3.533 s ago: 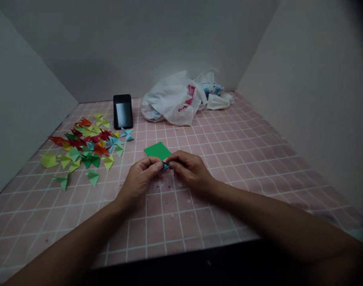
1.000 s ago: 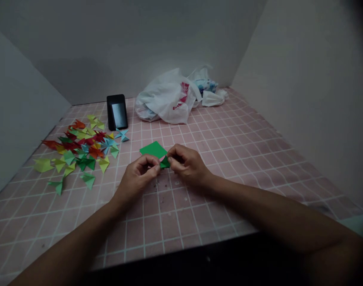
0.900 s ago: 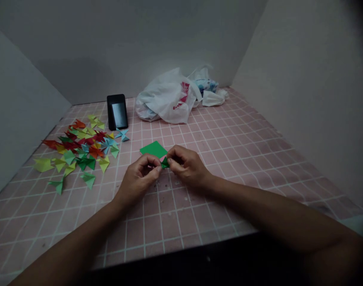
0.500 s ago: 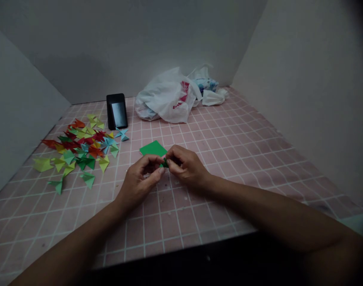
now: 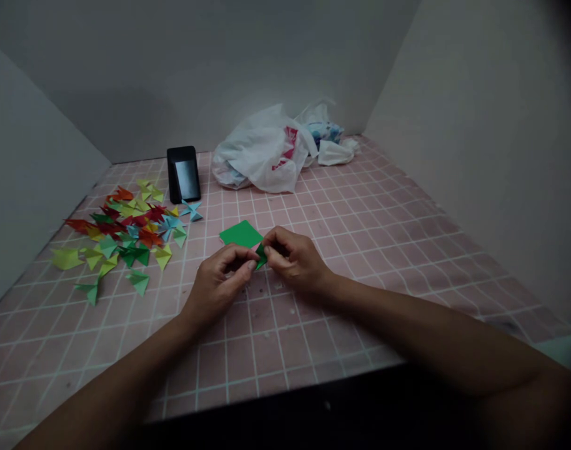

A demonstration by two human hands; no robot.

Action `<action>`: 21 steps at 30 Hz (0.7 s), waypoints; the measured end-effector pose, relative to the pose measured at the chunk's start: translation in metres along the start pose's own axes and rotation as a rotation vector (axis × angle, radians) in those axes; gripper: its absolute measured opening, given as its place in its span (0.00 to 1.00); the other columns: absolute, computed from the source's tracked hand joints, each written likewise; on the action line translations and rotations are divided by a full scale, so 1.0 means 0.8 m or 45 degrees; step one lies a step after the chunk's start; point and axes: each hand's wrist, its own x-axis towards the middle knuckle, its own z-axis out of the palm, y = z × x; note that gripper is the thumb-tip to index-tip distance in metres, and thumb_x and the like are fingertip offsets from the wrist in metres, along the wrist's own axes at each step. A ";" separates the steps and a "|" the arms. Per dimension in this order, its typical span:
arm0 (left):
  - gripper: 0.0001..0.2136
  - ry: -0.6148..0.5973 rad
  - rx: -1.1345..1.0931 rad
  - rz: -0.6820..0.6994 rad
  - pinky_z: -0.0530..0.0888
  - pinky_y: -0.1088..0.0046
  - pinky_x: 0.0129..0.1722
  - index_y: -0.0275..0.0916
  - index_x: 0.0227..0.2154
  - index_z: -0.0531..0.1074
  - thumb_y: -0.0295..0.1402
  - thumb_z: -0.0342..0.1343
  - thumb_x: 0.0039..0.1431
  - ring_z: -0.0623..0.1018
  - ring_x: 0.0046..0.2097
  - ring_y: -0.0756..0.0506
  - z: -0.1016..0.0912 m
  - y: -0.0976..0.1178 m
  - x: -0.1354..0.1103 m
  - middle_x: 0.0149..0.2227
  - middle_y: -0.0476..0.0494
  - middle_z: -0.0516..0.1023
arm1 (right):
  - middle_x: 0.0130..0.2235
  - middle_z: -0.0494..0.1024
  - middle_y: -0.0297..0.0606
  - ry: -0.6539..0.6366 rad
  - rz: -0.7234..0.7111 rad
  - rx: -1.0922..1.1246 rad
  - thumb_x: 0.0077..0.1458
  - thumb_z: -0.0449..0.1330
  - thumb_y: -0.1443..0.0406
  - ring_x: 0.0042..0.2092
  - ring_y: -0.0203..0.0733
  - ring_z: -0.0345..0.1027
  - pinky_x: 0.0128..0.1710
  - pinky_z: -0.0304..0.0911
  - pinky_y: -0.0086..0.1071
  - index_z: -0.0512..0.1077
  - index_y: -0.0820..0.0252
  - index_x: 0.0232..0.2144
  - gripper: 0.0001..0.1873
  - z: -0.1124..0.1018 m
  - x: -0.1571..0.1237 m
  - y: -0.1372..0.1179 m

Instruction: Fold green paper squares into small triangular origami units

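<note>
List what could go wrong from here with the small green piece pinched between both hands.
1. The small green folded piece is gripped only at the fingertips of the left hand and right hand; it may slip or crease off-line.
2. The green paper stack lies right behind the knuckles; a nudge could scatter it.
3. If dropped, the piece could get lost among the pile of folded pieces.
</note>
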 end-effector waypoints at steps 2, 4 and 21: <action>0.05 -0.005 -0.018 -0.026 0.70 0.69 0.38 0.40 0.36 0.77 0.32 0.57 0.60 0.76 0.37 0.47 0.000 0.000 0.000 0.35 0.47 0.79 | 0.27 0.68 0.30 0.005 0.047 0.029 0.55 0.54 0.69 0.29 0.33 0.60 0.31 0.56 0.30 0.66 0.59 0.29 0.03 0.000 0.000 0.000; 0.05 -0.008 -0.030 -0.053 0.71 0.69 0.38 0.40 0.36 0.77 0.32 0.58 0.59 0.77 0.37 0.47 0.000 0.001 0.000 0.36 0.46 0.79 | 0.28 0.68 0.30 -0.001 0.101 0.062 0.55 0.54 0.69 0.30 0.34 0.60 0.31 0.56 0.30 0.66 0.59 0.29 0.03 0.000 0.001 0.001; 0.06 0.018 -0.338 -0.385 0.67 0.76 0.26 0.39 0.29 0.74 0.35 0.62 0.54 0.70 0.25 0.51 0.000 -0.002 0.005 0.25 0.51 0.72 | 0.25 0.66 0.28 -0.172 0.291 0.377 0.60 0.56 0.65 0.26 0.33 0.58 0.27 0.54 0.29 0.67 0.58 0.33 0.03 0.002 -0.002 0.001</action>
